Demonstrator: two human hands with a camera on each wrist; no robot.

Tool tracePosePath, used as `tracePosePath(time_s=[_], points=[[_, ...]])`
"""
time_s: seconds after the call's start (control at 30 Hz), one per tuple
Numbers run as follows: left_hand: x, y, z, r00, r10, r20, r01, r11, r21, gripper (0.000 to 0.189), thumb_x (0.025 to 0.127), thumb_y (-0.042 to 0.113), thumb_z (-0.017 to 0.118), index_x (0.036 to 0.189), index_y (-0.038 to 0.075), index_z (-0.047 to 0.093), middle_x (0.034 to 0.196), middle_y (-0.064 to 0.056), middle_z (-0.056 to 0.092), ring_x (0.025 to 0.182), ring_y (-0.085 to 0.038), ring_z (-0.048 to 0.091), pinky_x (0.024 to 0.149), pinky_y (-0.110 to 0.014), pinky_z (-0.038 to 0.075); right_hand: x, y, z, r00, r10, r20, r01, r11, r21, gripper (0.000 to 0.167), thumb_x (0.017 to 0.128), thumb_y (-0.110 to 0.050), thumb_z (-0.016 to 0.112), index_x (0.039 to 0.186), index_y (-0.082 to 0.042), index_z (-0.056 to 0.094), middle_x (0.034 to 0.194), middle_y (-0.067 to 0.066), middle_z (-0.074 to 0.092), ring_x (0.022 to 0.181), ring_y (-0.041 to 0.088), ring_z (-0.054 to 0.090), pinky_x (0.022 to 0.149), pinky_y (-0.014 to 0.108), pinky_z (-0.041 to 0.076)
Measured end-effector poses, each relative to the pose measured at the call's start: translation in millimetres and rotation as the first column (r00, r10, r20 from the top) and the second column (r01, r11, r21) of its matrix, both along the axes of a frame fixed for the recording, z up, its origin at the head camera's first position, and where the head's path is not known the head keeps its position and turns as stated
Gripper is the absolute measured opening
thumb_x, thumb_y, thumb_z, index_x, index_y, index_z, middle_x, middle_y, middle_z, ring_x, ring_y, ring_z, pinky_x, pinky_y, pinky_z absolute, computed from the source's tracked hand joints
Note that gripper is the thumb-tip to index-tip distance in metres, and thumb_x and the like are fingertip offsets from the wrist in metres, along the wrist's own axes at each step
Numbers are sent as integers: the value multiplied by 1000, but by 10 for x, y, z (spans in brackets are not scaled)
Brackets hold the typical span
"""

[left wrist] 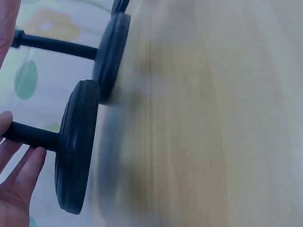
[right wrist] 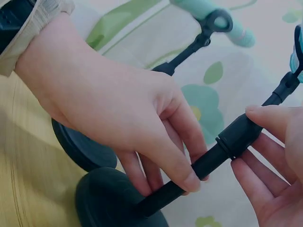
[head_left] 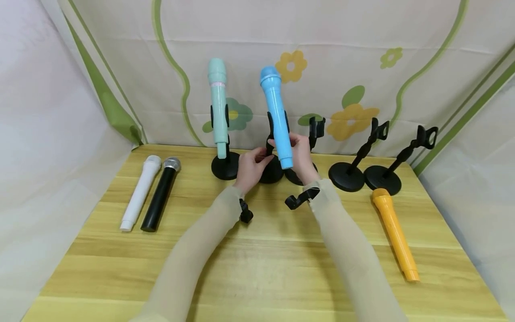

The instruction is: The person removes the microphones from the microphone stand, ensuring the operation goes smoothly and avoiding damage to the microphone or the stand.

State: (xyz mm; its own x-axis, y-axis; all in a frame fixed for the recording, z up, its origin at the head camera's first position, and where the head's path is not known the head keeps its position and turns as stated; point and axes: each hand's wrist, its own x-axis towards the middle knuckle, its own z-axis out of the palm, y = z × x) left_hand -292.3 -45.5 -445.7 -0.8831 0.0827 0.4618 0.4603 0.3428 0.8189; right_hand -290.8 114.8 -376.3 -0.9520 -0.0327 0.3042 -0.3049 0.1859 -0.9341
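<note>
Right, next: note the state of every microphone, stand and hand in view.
Mint microphone: mounted, tilted
Blue microphone: mounted, tilted
White microphone: lying on the table
Black microphone: lying on the table
Orange microphone: lying on the table
Mint microphone's stand: standing, filled
Blue microphone's stand: filled, gripped
Third stand from left: standing, empty
Fourth stand: standing, empty
Fifth stand: standing, empty
Left hand: gripping blue microphone's stand, low
Right hand: gripping same stand, higher
</note>
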Motion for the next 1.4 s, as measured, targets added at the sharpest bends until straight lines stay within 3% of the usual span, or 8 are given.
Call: tracePosePath(time_s=[0.2,0.4,0.63,0.9,1.1,1.4], points=[[207,-89,172,996,-87,-25,86,996,-35,17,97,17,73,113,9,76,105,-3,75,92,-12,71,84,-27,58,175,51,142,1000,31,-2,-31,998,56,25,86,-26,85,98,-5,79,83,8,73,75,21,66,68,32,56],[464,-175,259,983,-175,-48,173,984,-43,24,96,12,74,120,8,74,107,-3,75,93,-11,71,83,-29,59,404,127,255,987,135,-90,-125,986,112,27,87,-22,85,103,-1,78,90,10,75,81,20,71,75,34,60],[752,-236,257,964,-263,-44,262,965,-34,18,94,6,75,112,6,76,103,-3,76,91,-12,72,79,-34,60,666,203,262,965,229,-130,-213,969,126,22,88,-2,81,107,6,75,94,16,73,81,19,70,74,31,60],[1029,-283,150,935,-353,18,354,934,-41,11,94,7,76,105,8,77,98,2,75,87,-9,70,75,-31,61,960,285,175,960,271,-67,-258,953,157,21,86,1,81,106,4,74,94,13,73,83,24,70,76,32,61],[1112,-276,29,922,-386,24,387,921,-48,13,93,2,74,106,6,76,99,-2,75,88,-11,71,76,-29,60,1079,304,63,960,278,-15,-273,949,159,21,85,8,76,105,2,74,94,11,72,86,23,69,74,31,60],[1079,-259,-26,919,-380,105,386,922,-39,23,96,2,71,118,6,73,107,-3,75,95,-12,71,79,-28,60,1056,306,-47,960,279,-31,-274,955,112,11,88,6,76,96,2,70,94,13,71,88,22,70,78,36,62]])
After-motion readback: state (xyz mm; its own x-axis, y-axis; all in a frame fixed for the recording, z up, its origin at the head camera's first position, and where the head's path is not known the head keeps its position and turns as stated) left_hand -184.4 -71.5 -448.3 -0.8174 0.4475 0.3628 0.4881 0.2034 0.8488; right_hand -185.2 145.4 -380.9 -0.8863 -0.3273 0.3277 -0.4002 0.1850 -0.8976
